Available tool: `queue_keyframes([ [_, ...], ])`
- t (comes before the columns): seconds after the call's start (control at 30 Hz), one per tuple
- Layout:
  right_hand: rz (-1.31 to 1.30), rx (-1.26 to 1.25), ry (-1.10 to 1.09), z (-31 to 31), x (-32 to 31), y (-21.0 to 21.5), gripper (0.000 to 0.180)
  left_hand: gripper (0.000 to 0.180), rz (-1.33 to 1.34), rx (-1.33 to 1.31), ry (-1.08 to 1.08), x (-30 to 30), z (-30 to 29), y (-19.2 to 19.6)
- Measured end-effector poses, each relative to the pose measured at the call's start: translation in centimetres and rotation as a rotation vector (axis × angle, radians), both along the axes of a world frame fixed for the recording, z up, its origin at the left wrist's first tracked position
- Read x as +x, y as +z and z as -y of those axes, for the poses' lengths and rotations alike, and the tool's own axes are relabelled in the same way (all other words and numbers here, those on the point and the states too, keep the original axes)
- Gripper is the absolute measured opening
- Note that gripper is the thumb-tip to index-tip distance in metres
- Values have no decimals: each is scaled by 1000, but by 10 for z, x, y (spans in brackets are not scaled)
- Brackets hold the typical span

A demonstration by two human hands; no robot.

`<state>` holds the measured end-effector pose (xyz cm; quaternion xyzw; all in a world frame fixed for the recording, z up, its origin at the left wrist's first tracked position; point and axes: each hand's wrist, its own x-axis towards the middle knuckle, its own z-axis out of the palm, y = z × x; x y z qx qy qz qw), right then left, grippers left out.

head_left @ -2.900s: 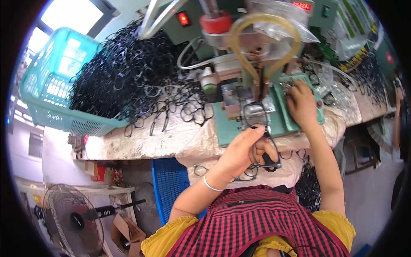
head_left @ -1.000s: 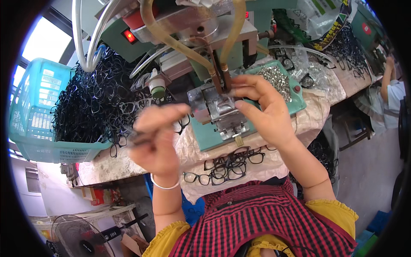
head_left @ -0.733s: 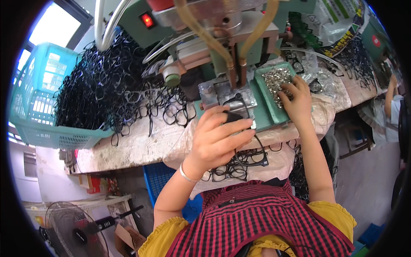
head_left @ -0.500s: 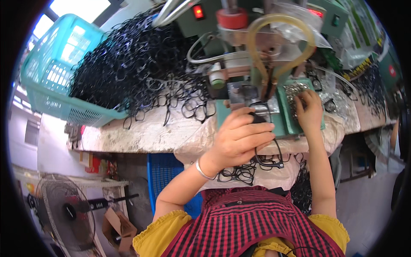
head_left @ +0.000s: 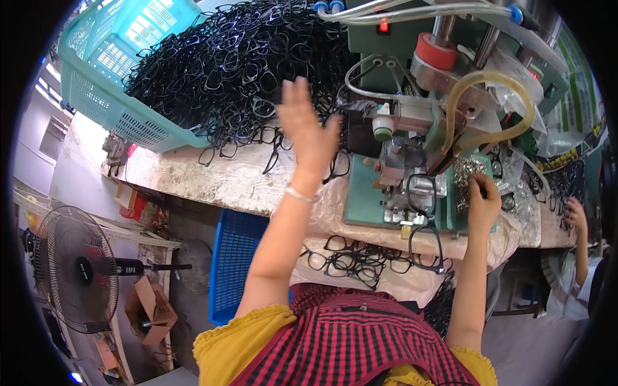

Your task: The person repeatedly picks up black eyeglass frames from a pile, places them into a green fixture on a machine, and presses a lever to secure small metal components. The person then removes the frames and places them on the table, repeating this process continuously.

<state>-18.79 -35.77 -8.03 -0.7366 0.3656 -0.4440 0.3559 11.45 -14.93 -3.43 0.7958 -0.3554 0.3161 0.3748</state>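
Note:
My left hand (head_left: 305, 132) is raised with fingers spread and nothing in it, just over the edge of a big heap of black eyeglass frames (head_left: 238, 64). Its fingertips are slightly blurred. My right hand (head_left: 484, 201) is pinched closed at the front of a green tray (head_left: 492, 168) of small metal parts (head_left: 468, 174); whatever its fingers hold is too small to make out. One black eyeglass frame (head_left: 426, 248) sits at the bench machine (head_left: 394, 168), one rim by the metal fixture and the other hanging over the front edge of the green base (head_left: 364, 206).
A turquoise basket (head_left: 145, 132) lies tipped beside the heap. More eyeglass frames (head_left: 351, 260) rest on the cloth at my lap. Below stand a blue crate (head_left: 235, 264), a fan (head_left: 77, 270) and a cardboard box (head_left: 151, 312). Another person's hand (head_left: 576, 213) shows at far right.
My left hand has let go of the eyeglass frame at the machine and moved left and away toward the heap, opening. My right hand has drawn slightly back from the metal parts. The view has shifted.

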Motion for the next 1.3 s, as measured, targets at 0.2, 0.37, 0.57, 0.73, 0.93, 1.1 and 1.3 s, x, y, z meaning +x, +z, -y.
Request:
queue_keyframes([
  [0.2, 102, 48, 64, -6, 6, 15, 11, 33, -108, 284, 297, 53, -79, 28],
  [0.37, 115, 106, 74, -2, 21, 9, 14, 36, -405, 476, 420, 86, -90, -93],
  [0.57, -42, 27, -59, -25, -35, 19, 15, 13, -1474, -48, -258, 69, -112, -33],
  [0.73, -14, -51, 216, -61, -13, 76, 13, 2, -1582, -93, -510, 79, -121, 23],
  [0.93, 320, 150, 277, -68, 49, 67, 37, 6, -1439, -149, -502, 49, -99, 23],
  [1.1, 455, 304, 335, -82, 51, 71, 43, 25, -1182, -453, -443, 5, -84, 20],
  [1.3, 551, 444, 429, -97, 58, 94, 46, 20, -1520, -689, -692, 40, -63, -6],
])
